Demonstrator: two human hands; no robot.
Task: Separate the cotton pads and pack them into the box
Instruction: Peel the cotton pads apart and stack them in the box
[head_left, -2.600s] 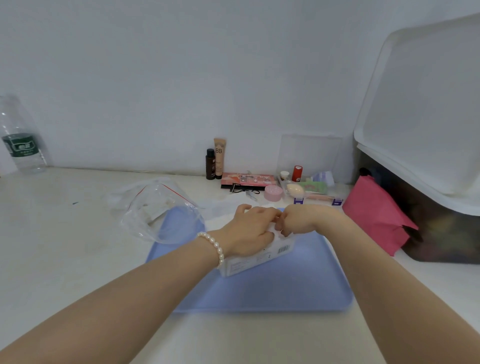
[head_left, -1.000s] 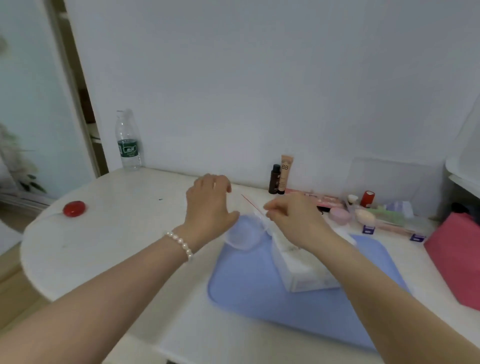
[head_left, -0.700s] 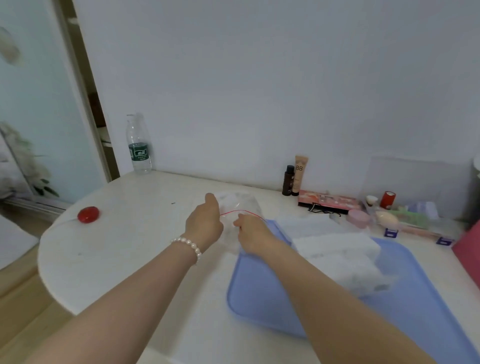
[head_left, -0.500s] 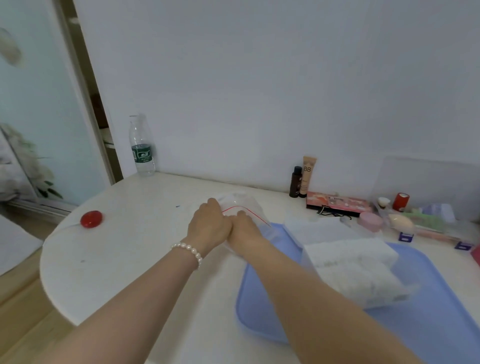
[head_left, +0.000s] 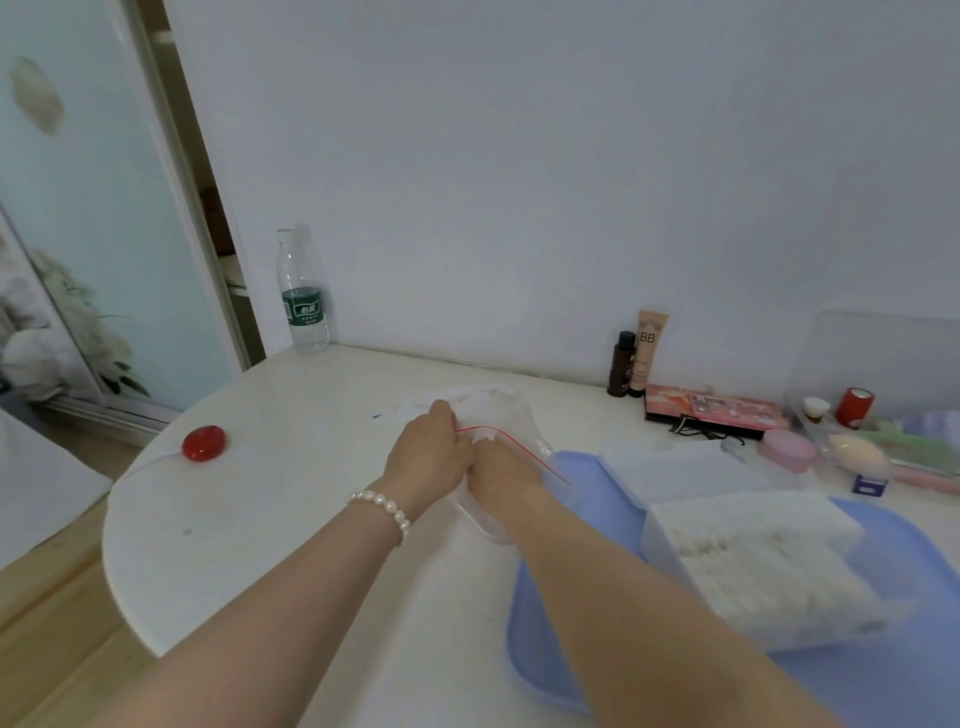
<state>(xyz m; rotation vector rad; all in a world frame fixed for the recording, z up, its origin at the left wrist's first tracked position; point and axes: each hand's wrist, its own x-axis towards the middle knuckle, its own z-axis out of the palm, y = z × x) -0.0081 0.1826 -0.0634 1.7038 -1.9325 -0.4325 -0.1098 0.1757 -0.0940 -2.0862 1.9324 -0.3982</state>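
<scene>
Cotton pads (head_left: 763, 566): white, packed on edge in a row inside the box; row's long axis runs from near-left to far-right.
Box (head_left: 670, 556): translucent, open-topped, lying on the blue tray; long axis along the pad row, slanting toward the far right.
Blue tray (head_left: 883, 686): on the tabletop, right of centre; its left edge beside the right forearm.
Plastic bag (head_left: 498, 410): clear, red zip line at the mouth; lying on the tabletop at the tray's far-left corner, mouth toward the hands.
Left hand (head_left: 423, 457): fingers curled, pinching the bag's mouth edge at the red line; pearl bracelet (head_left: 382, 506) on the wrist.
Right hand (head_left: 501, 473): reaching into the bag's mouth; fingers hidden by plastic and the left hand, state cannot be told.
Tabletop (head_left: 285, 499): white, rounded left end.
Water bottle (head_left: 304, 296): upright at the wall, far left.
Red round object (head_left: 203, 442): on the tabletop, well left of the hands.
Cosmetics (head_left: 711, 410): bottles, tube, palette along the wall, far right.
</scene>
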